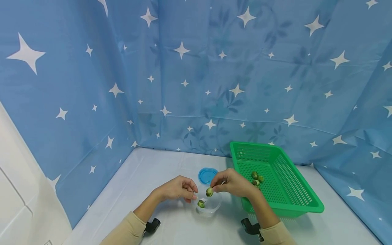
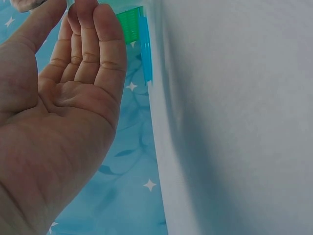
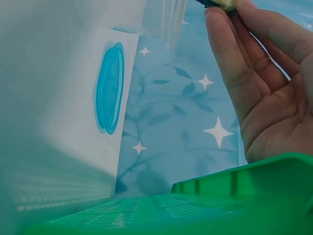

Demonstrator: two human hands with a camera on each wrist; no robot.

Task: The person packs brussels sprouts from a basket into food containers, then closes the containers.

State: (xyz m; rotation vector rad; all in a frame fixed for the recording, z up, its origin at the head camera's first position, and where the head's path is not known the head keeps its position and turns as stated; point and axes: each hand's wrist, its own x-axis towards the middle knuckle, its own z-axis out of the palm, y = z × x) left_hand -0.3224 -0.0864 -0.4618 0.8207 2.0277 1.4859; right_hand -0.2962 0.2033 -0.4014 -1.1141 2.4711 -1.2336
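Note:
Over a small clear plastic container (image 1: 211, 210), my right hand (image 1: 231, 182) pinches a Brussels sprout (image 1: 209, 192) between thumb and fingers. In the right wrist view only part of this sprout (image 3: 226, 4) shows at the top edge. Another Brussels sprout (image 1: 201, 203) lies inside the container, toward its left side. My left hand (image 1: 178, 188) is at the container's left rim, its fingers loosely bent with nothing held. The left wrist view shows its palm (image 2: 73, 105) bare and the fingers extended; whether the fingertips touch the rim I cannot tell.
A green perforated basket (image 1: 301, 178) stands to the right, with several Brussels sprouts (image 1: 256, 182) near its left side. Behind the container lies a blue lid (image 1: 208, 175) on the white table (image 1: 147, 177). A blue starry curtain (image 1: 196, 85) hangs along the back and sides.

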